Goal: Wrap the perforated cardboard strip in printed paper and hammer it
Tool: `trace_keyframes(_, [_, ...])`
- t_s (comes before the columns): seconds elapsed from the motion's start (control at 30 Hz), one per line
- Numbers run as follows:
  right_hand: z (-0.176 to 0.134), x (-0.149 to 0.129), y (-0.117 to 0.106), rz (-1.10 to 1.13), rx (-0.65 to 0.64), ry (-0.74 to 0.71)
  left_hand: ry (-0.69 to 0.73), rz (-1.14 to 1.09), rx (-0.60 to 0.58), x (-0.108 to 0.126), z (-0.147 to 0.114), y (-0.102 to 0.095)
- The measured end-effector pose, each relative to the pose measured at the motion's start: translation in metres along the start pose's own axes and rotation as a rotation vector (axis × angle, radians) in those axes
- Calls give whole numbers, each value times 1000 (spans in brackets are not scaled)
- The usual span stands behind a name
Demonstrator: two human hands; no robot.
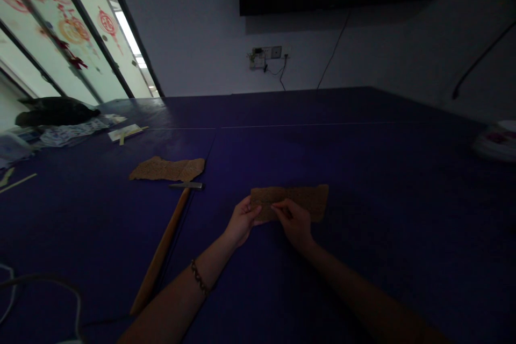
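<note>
My left hand (241, 220) grips the left end of a brown, rough-looking rectangular sheet (316, 201), thumb on the face and fingers behind. In front of the sheet's middle, my right hand (296, 223) has thumb and fingertips pinched together against its surface. Whatever lies between those fingertips, if anything, is too small and dark to make out. Left of my hands lies a hammer (165, 242) with a long wooden handle and a narrow metal head. Just beyond the hammer head, a second brown piece (167, 169) with uneven edges rests flat.
All this is on a dark blue table (346, 150). A white pad with yellowish strips (126, 133) and a dark bundle (58, 112) lie at the far left. Pale cables (44, 279) curl at the lower left; a pale, blurred object (497, 142) stands at the right.
</note>
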State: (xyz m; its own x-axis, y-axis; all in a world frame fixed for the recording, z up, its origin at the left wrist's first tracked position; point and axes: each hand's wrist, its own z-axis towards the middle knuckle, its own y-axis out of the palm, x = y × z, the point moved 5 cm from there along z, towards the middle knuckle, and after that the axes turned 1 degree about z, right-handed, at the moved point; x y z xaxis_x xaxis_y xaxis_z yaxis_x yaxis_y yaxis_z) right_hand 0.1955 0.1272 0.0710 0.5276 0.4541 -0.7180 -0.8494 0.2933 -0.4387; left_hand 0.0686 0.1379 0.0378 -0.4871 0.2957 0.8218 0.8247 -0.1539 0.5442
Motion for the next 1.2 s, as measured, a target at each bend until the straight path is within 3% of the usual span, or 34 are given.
trace_keyframes(0.17, [-14,-7,3,-119,1,-214,26,-5,35,1,1,0])
trace_keyframes(0.33, [-31,-14,11,-2,-117,-259,15,-40,83,2,3,-5])
trace_keyframes(0.4, [-32,-15,10,93,-80,-178,-2,-37,72,1,4,-6])
trace_keyframes(0.53, [-20,-1,4,408,122,194,0,-28,82,-2,5,-8])
trace_keyframes(0.67, [-8,15,7,675,219,479,3,3,90,-5,5,-8])
trace_keyframes(0.8, [-3,23,7,556,166,538,8,13,81,-4,5,-6])
trace_keyframes(1.03, [5,16,3,144,-3,344,-16,14,59,-2,3,-3])
trace_keyframes(1.2, [5,13,2,74,-33,316,-14,17,34,-2,2,0])
